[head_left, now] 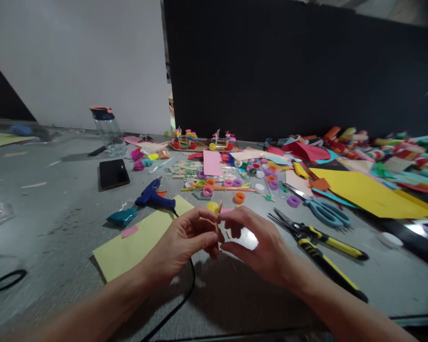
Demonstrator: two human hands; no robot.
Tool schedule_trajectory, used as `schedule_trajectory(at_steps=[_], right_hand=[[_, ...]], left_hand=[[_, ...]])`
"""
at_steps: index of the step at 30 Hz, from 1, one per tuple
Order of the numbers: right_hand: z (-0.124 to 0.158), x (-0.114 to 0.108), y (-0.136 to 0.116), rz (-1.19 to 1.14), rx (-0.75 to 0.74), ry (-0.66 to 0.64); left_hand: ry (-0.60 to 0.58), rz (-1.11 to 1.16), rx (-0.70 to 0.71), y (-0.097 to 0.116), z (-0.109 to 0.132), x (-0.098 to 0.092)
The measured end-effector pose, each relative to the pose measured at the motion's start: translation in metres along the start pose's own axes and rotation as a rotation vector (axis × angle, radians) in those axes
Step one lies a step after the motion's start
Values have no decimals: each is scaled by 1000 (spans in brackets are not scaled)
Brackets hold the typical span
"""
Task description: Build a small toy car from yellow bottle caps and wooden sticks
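My left hand [192,232] is closed, thumb against fingers, on a small thin wooden stick [220,207] that stands about upright. Fingers partly hide its lower part. Close on the right, my right hand [257,232] has its thumb and forefinger apart, with the fingertips beside the stick. Just behind the fingertips a yellow bottle cap [213,207] shows. A short wooden piece [228,234] is visible between the hands. Left of my left hand lie a blue glue gun [155,195] and a pale yellow sheet [128,251].
Pliers [317,242] and blue-handled scissors [324,209] lie to the right, near yellow paper [374,190]. Wrapped sticks [185,169], loose rings and two small colourful models [183,139] are farther back. A phone [113,174] and water bottle [109,133] stay left; a black cord [178,304] runs in front.
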State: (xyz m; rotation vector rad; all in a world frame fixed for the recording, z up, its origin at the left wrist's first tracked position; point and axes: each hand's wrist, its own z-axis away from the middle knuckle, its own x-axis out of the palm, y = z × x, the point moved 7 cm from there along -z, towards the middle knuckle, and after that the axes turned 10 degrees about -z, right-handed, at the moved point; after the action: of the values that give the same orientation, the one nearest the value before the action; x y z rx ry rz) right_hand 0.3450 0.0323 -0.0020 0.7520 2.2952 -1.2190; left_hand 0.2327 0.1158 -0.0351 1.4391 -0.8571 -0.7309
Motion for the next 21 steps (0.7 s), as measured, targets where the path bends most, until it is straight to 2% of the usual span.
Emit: schedule_trajectory(at_steps=[4, 10, 16, 21], right_hand=[[-1, -1, -9, -12, -59, 15], [-2, 0, -11, 24, -37, 45], [0, -1, -12, 26, -34, 24], [1, 2, -7, 5, -44, -48]], left_hand=[[-13, 8, -21, -4, -2, 0], [-41, -3, -8, 0, -2, 4], [-104, -41, -153, -9, -2, 3], [-190, -68, -242, -17, -3, 4]])
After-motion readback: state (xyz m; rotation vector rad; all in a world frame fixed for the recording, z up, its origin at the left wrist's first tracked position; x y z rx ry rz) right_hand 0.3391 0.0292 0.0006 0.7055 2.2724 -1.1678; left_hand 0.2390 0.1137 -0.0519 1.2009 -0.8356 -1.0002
